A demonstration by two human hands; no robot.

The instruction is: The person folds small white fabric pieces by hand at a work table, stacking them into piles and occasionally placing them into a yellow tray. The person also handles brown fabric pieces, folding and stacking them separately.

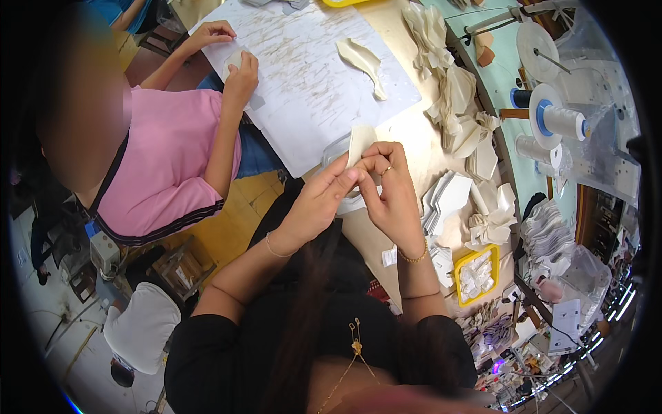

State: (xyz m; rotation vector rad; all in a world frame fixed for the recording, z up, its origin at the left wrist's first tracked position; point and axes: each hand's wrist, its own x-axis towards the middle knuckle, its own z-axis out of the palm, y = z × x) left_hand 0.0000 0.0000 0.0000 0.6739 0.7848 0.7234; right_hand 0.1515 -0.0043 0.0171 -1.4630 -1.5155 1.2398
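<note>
Cream piece [360, 143], held between the wearer's 2 hands, over a clear tub [334, 149] at the near side of the worktop [369, 236]. Its long axis points away from the body; the far end stands free, leaning slightly right, while the near end lies at the meeting fingertips. Left hand [318, 202]: thumb and fingers clamped on the near end, from the left. Right hand [393, 190]: fingers bent inward at the right edge, tips beside the left thumb; whether they also grip cannot be told. Neither hand is clearly nearer: the piece rises straight ahead of the left thumb tip and just left of the right knuckles. Beyond lies 1 white board [296, 90] bearing 1 cream strip [360, 58]; rightward, well apart, a cream heap [458, 93].
</note>
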